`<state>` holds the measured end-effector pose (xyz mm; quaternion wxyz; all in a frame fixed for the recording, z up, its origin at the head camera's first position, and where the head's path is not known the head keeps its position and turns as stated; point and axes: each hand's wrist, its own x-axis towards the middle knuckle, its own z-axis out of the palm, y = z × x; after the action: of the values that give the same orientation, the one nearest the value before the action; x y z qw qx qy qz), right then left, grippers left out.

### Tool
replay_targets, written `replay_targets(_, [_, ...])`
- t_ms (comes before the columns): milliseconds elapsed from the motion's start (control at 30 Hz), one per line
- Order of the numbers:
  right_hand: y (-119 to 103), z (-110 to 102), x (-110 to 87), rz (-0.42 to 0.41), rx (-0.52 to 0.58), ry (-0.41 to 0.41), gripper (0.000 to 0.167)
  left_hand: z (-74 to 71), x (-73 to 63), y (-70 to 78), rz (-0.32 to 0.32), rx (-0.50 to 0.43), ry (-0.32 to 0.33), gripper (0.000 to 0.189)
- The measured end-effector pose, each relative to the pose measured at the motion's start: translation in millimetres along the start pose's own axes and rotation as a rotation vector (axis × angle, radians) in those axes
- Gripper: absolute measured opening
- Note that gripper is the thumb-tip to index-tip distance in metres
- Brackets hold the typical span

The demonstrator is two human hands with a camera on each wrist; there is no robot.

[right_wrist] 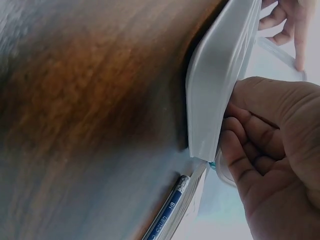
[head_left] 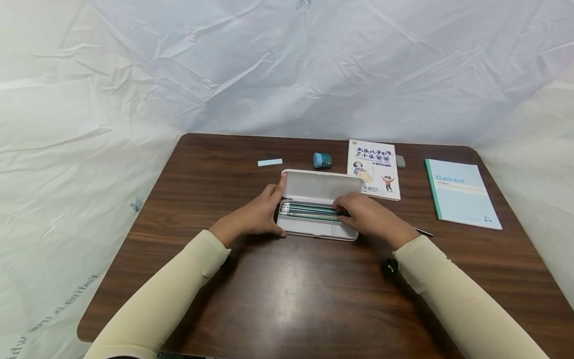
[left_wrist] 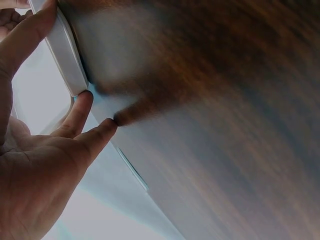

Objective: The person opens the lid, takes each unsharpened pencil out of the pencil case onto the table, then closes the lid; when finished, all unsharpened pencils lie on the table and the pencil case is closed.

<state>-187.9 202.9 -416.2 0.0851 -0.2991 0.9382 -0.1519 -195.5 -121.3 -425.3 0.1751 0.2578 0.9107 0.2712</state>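
Note:
A white pencil case [head_left: 309, 228] lies with its lid [head_left: 309, 185] raised in the head view. Several dark green pencils [head_left: 309, 211] lie side by side in its rear compartment. My left hand [head_left: 261, 212] spans the case's left end, its thumb touching the front edge and a fingertip at the lid's corner. In the left wrist view its fingers [left_wrist: 75, 117] are fairly straight. Reaching into the case's right side, my right hand [head_left: 365, 213] grips the pencils' right ends with curled fingers. The right wrist view shows those fingers [right_wrist: 245, 150] behind the case wall, their tips hidden.
Behind the case are a blue pencil sharpener [head_left: 322, 160] and a pale blue strip [head_left: 270, 162]. A picture-covered book [head_left: 376, 164] overlaps the lid's right side in view, with a grey-white eraser [head_left: 400, 161] beside it. A notebook [head_left: 464, 192] lies far right. A blue HB pencil [right_wrist: 167, 212] rests on the table.

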Motion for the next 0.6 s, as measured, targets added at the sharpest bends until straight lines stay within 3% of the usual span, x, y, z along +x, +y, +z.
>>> replay_targets(433, [-0.6,2.4,3.3,-0.051,0.028,0.029,0.013,-2.0,-1.1,1.4,-0.009,-0.001,0.002,0.159])
replay_targets(600, [1.1,-2.1,1.3,0.010,0.082,0.024,0.017,-1.2,-1.3,1.4,-0.007,-0.006,-0.001,0.159])
